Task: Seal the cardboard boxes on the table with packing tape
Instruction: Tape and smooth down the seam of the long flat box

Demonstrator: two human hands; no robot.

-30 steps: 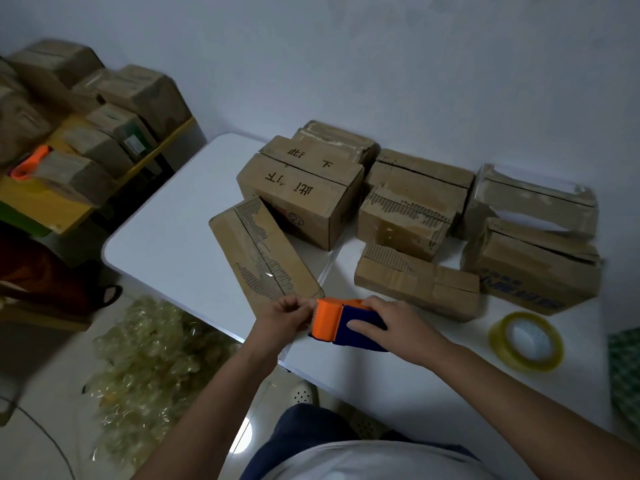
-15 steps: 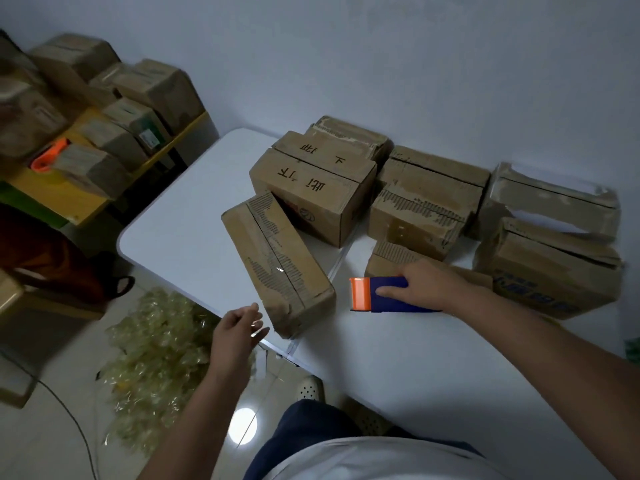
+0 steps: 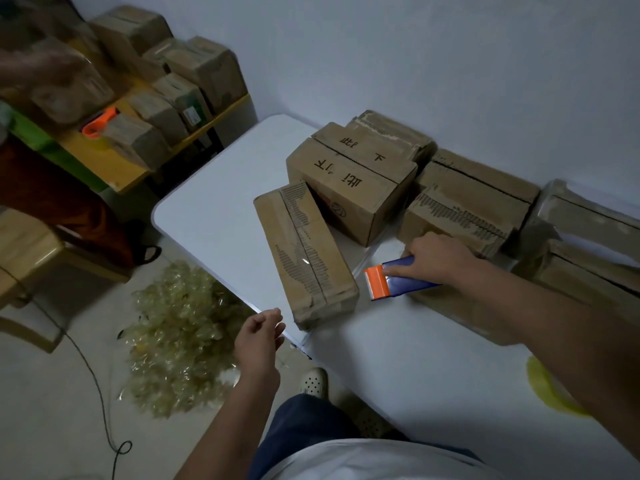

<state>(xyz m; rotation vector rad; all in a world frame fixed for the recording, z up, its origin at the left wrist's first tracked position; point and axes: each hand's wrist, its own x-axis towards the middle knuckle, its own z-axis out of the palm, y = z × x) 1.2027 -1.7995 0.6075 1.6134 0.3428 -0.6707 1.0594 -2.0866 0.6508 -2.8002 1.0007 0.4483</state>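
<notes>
A long narrow cardboard box (image 3: 304,254) lies at the front edge of the white table (image 3: 214,216), a shiny tape strip along its top seam. My right hand (image 3: 433,259) grips the orange-and-blue tape dispenser (image 3: 391,280) just right of that box, resting on the table. My left hand (image 3: 259,336) hovers off the table edge near the box's front end, fingers loosely curled and holding nothing. Several more cardboard boxes (image 3: 349,181) crowd the back of the table along the wall.
A yellow tape roll (image 3: 550,389) peeks out under my right forearm. A pile of crumpled clear tape (image 3: 176,337) lies on the floor at left. A yellow side table (image 3: 104,164) holds more boxes and an orange dispenser (image 3: 98,123). A black cable (image 3: 93,382) runs across the floor.
My left hand let go of the dispenser and dropped below the table edge. My right hand carried the dispenser to the right of the long box, away from its front end.
</notes>
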